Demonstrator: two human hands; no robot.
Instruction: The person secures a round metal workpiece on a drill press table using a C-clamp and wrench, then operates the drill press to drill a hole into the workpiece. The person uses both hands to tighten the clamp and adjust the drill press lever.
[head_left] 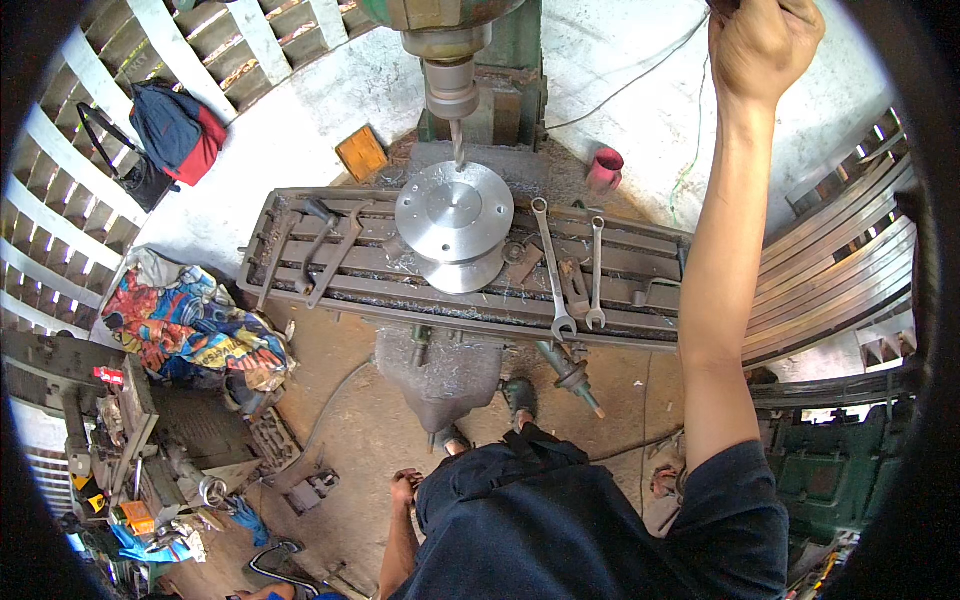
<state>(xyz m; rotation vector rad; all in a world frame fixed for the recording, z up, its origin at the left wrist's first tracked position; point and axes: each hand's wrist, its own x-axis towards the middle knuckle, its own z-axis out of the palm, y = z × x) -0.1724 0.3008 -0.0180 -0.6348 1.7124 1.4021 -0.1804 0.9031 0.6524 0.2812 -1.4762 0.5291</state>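
My right arm reaches up at the right, and my right hand (765,50) is closed at the top edge of the head view. The dark thing it grips is mostly cut off. My left hand (404,487) hangs low beside my dark shirt, fingers curled, with nothing visible in it. In front of me a drill bit (458,145) points down from the machine's chuck (451,90), just over the far part of a round silver metal disc (455,212). The disc has several small holes. It sits above another round metal piece (461,274) on the slotted machine table (400,308).
Two wrenches (552,270) lie on the table's right half, clamp-like tools (335,250) on its left. Metal shavings are scattered around. A red cup (605,168) stands behind. Patterned cloth (190,325) and a cluttered bench (150,470) are at left, stacked metal bars (840,280) at right.
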